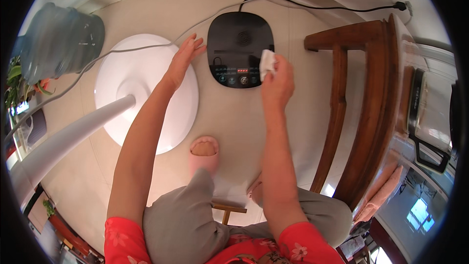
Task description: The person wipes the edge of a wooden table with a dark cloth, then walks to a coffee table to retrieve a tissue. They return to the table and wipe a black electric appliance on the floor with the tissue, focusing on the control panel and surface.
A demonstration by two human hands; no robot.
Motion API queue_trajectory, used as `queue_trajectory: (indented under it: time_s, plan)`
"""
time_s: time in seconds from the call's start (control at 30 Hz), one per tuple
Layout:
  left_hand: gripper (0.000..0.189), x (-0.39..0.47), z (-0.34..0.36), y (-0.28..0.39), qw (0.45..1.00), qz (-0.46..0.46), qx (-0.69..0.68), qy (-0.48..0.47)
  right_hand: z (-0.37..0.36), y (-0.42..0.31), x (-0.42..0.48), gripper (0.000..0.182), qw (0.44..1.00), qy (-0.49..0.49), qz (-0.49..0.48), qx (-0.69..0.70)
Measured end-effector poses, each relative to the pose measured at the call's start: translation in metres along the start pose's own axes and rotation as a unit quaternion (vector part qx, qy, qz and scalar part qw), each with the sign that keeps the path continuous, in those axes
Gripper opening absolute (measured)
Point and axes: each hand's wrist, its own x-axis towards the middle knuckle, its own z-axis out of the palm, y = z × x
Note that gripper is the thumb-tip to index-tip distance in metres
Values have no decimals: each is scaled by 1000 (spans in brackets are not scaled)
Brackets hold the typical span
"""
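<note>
A black electric kettle base or small appliance with a glossy top, most like an induction cooktop (240, 36), lies on the floor with a red display lit. My right hand (280, 80) grips a folded white tissue or cloth (267, 64) at the cooktop's lower right edge. To the left of the cooktop, my left hand (185, 60) is held with fingers extended and nothing in it, over the rim of a round white stand base (168, 117). Whether the left fingertips touch the cooktop's side cannot be told.
A white pole (73, 139) rises from the round base. A grey cable (124, 49) crosses it, and a black power cord (315, 6) runs to the wall. A large blue water bottle (62, 40) lies at the upper left. A wooden table frame (377, 80) stands on the right.
</note>
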Motion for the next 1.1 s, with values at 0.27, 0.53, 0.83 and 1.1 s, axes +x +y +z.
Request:
queue_trajectory:
  time_s: [0.27, 0.53, 0.83, 1.1]
  plan:
    - [73, 7, 3, -7, 999, 23, -20, -10, 36, 20, 22, 17, 996, -83, 33, -4]
    - [77, 8, 10, -1, 1000, 26, -2, -16, 18, 44, 37, 24, 989, -41, 46, -134]
    - [76, 7, 1, -8, 999, 33, 6, -9, -28, 27, 68, 26, 993, -30, 107, -34]
    - [69, -7, 20, 17, 991, 54, 44, 117, -19, -47, 63, 17, 973, -145, -1, 181]
